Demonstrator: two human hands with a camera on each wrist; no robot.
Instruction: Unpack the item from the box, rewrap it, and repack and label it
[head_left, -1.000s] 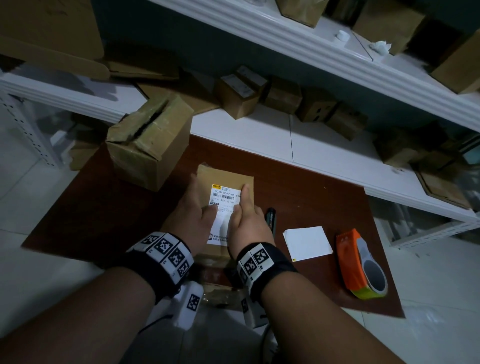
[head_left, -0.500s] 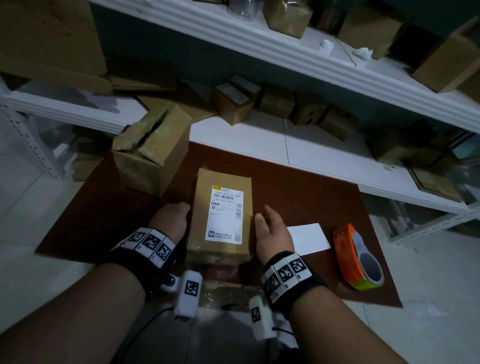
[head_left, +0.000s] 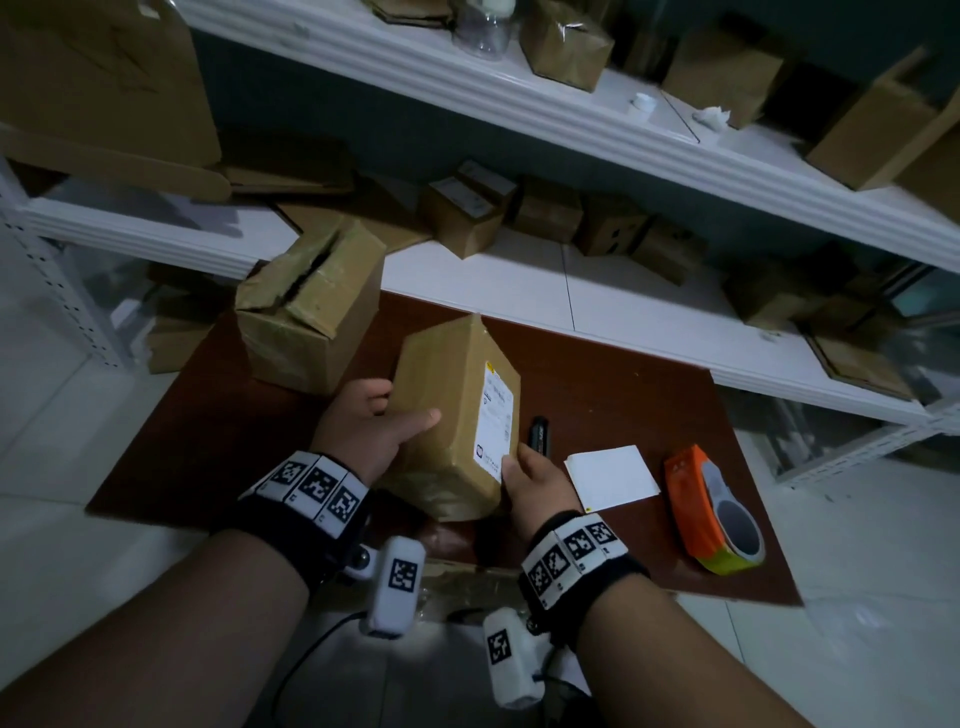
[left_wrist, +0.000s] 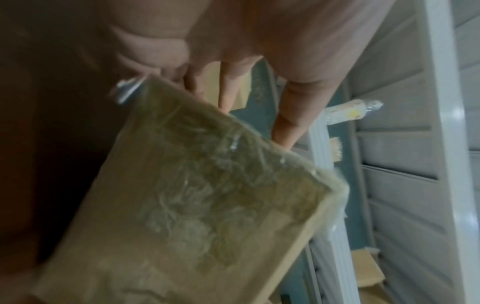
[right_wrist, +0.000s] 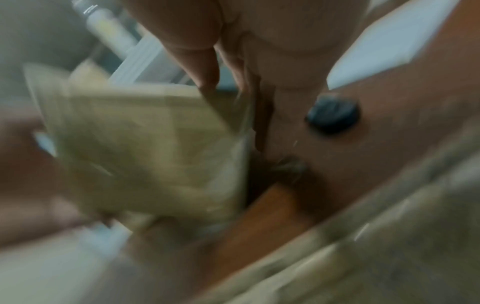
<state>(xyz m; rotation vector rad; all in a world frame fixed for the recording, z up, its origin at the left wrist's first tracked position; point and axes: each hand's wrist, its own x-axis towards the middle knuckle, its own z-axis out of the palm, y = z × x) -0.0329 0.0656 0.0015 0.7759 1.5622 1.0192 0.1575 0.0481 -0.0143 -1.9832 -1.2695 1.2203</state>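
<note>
A taped cardboard box (head_left: 447, 415) with a white shipping label (head_left: 496, 415) is tilted up off the brown table (head_left: 649, 410), its label face turned to the right. My left hand (head_left: 397, 415) grips its left side, thumb across the upper face. My right hand (head_left: 519, 460) holds the near right corner at the label's lower edge. The left wrist view shows the box's taped end (left_wrist: 194, 205) below my fingers (left_wrist: 285, 123). The right wrist view is blurred, with the box (right_wrist: 145, 148) under my fingers (right_wrist: 205, 67).
An opened cardboard box (head_left: 311, 306) stands at the table's far left. Right of my hands lie a black marker (head_left: 540, 436), a white backing sheet (head_left: 610, 478) and an orange tape dispenser (head_left: 711, 514). White shelves (head_left: 519, 280) behind hold several cartons.
My hands left the label, moved to the box's sides, then took hold. The box has come up off the table and rolled so the label faces right.
</note>
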